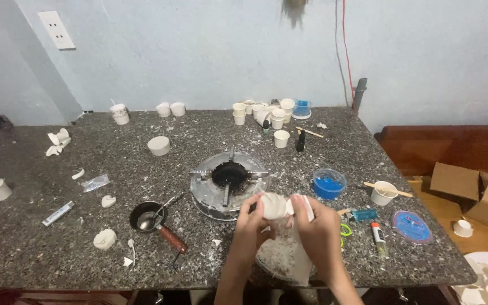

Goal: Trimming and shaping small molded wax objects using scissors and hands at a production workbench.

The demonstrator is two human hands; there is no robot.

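Near the front edge of a speckled granite table [40,248], both my hands are raised together. My left hand [251,219] holds a small white paper cup [274,205] tilted on its side. My right hand [316,225] grips a white plastic bag [287,261] that hangs below the cup and holds white flaky material. The cup touches the bag's upper edge. Just behind my hands sits a round gas burner [228,182] with a black centre.
A small black pan with a spoon [149,217] lies left of the burner. A blue tub [329,183], a blue lid [412,226], a glue stick [377,232] and a cup with a stick [383,192] sit on the right. Several white cups [266,113] stand at the back.
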